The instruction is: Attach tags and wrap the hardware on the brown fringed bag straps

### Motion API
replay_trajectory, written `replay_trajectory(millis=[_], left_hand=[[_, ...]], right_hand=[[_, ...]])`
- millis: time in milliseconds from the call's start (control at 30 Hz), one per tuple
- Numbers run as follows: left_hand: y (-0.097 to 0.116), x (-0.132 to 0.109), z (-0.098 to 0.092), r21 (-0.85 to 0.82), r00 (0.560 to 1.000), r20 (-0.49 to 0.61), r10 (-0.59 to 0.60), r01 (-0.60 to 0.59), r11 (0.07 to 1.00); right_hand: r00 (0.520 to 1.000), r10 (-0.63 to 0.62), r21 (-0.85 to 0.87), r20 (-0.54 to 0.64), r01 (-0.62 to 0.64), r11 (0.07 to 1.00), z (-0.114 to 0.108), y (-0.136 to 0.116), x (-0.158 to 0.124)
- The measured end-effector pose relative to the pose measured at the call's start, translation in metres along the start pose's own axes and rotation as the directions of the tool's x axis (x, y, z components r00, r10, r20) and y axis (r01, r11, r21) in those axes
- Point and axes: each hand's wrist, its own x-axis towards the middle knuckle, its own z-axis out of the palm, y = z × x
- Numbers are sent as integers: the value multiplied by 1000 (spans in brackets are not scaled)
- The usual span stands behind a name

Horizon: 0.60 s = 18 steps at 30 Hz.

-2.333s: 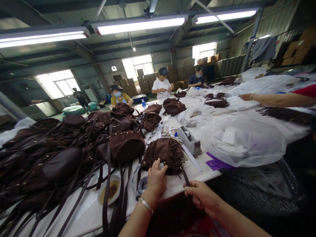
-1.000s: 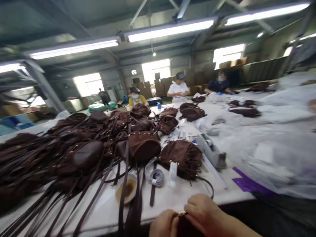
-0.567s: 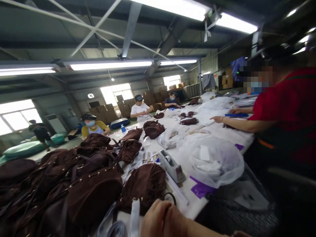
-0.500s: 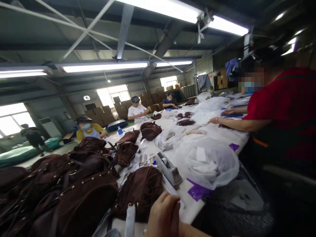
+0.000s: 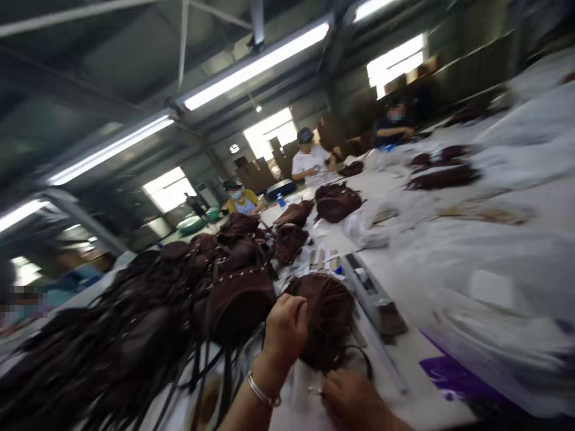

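A dark brown fringed bag (image 5: 326, 311) lies on the table right in front of me. My left hand (image 5: 287, 326), with a silver bracelet at the wrist, is raised at the bag's left side, fingers closed; what they grip is hidden. Lower down, my right hand (image 5: 353, 398) is closed at the bag's near end, blurred. A dark strap (image 5: 366, 359) curves from the bag to this hand, and a small metal fitting (image 5: 315, 390) shows by its fingers. Another brown bag (image 5: 242, 305) with metal eyelets sits to the left.
A large heap of brown bags (image 5: 148, 323) covers the table's left side. A grey tape dispenser (image 5: 371, 293) stands right of the bag. Clear plastic bags (image 5: 503, 335) and purple tape (image 5: 462, 377) lie further right. Several people work around the table, one in a white shirt (image 5: 314, 164).
My view has swung to the right-hand person's side no longer showing. My left hand now appears raised beside the bag, apart from my right hand, which is low at its near end.
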Motion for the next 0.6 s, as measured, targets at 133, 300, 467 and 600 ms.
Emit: replay_trajectory(millis=[133,300,467,600], left_hand=[[-77,-69,-93,289,951,-63,-302,307,907],[-102,-173,-154,610,768,22,-640,497,617],[-92,-201,-133,744,539,128,-832,503,440],[-104,-193,-116,809,478,143,-867,449,381]], right_hand=[[982,0,159,189,-30,987,-11,0,-14],[980,-4,200,197,-36,979,-4,6,-24],[986,-8,207,165,-27,978,-5,5,-27],[988,-19,239,154,-18,971,-11,4,-26]])
